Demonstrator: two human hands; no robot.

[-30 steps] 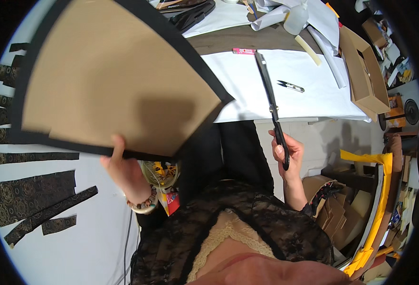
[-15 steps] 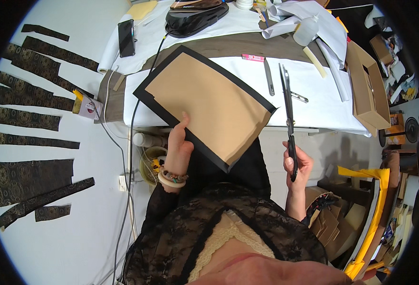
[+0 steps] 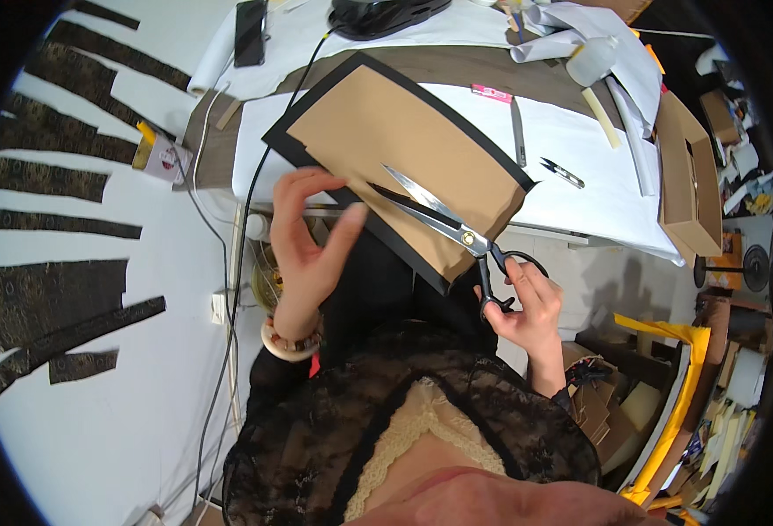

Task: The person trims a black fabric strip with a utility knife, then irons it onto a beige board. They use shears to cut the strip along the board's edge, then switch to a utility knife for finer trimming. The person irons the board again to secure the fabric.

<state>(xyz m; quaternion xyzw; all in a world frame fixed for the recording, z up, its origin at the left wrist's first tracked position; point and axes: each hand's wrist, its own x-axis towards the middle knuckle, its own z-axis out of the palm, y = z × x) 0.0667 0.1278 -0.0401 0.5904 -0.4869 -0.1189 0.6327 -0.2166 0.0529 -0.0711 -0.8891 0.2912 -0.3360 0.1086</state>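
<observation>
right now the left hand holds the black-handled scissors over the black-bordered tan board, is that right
Not quite: the right hand, not the left hand, holds the black-handled scissors over the black-bordered tan board, as the head view shows.

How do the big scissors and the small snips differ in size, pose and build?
Size: the scissors look far larger than the snips.
Pose: the scissors are in the right hand, blades spread in front of the brown board; the snips lie on the white sheet.
Build: the scissors have black finger loops; the snips show none.
Shared: both are two-bladed cutting tools with pointed tips.
</observation>
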